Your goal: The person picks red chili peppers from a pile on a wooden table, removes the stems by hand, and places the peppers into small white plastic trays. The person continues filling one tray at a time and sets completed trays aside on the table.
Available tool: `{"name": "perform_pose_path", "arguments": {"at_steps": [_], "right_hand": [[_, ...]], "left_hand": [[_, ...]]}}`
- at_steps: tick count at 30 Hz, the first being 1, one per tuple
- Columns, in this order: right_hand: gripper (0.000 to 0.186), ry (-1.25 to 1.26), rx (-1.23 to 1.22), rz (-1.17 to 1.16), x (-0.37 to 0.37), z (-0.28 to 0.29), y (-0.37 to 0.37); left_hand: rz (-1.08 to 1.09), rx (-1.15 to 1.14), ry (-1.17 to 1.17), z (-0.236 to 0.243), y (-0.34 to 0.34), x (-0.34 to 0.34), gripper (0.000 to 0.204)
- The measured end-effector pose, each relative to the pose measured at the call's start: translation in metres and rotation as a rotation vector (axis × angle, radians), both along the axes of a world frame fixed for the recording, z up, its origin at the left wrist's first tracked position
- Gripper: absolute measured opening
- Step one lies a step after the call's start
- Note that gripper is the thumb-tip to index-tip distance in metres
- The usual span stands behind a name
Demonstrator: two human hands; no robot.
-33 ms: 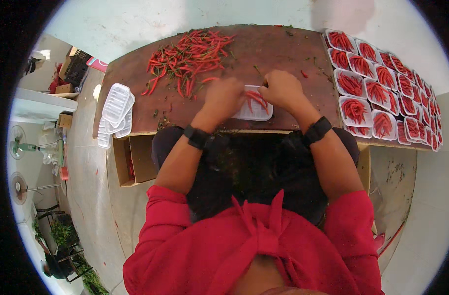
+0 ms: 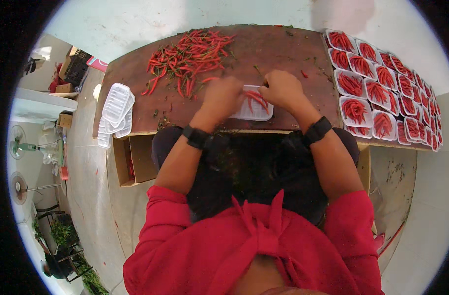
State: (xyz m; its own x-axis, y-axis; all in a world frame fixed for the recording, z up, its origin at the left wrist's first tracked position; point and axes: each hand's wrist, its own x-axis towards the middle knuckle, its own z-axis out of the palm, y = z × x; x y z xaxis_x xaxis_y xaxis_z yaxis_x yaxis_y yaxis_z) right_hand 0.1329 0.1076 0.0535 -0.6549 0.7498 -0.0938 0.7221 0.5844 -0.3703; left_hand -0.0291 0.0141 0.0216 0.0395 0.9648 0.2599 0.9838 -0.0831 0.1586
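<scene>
A white plastic tray (image 2: 254,114) lies near the front edge of the table, with a few red chili peppers (image 2: 257,100) in its far part. My left hand (image 2: 223,96) is closed over the tray's left side, slightly smeared; what its fingers hold, if anything, is hidden. At the tray's far right corner my right hand (image 2: 284,90) is closed in a pinch, and I cannot make out what is in it. Beyond my left hand, a loose heap of red chili peppers (image 2: 191,56), some with green stems, spreads over the table.
Stacked empty white trays (image 2: 117,105) lie at the table's left edge. Rows of filled chili trays (image 2: 351,83) cover its right side. The brown table (image 2: 278,49) carries scattered stem bits. An open cardboard box (image 2: 142,160) stands below the left front edge.
My left hand has shifted very slightly at the tray. Otherwise nothing has visibly changed.
</scene>
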Motion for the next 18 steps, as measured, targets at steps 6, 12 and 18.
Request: {"name": "perform_pose_path", "arguments": {"at_steps": [6, 12, 18], "right_hand": [[0.027, -0.012, 0.005, -0.030, -0.002, 0.003, 0.001], [0.030, 0.031, 0.047, -0.003, 0.000, 0.001, 0.003], [0.030, 0.009, 0.068, 0.004, -0.002, -0.002, 0.003]], "left_hand": [[0.246, 0.149, -0.169, 0.018, -0.009, -0.055, 0.024], [0.404, 0.091, -0.122, 0.013, -0.020, -0.098, 0.026], [0.301, 0.047, -0.066, -0.014, -0.003, -0.090, 0.029]]}}
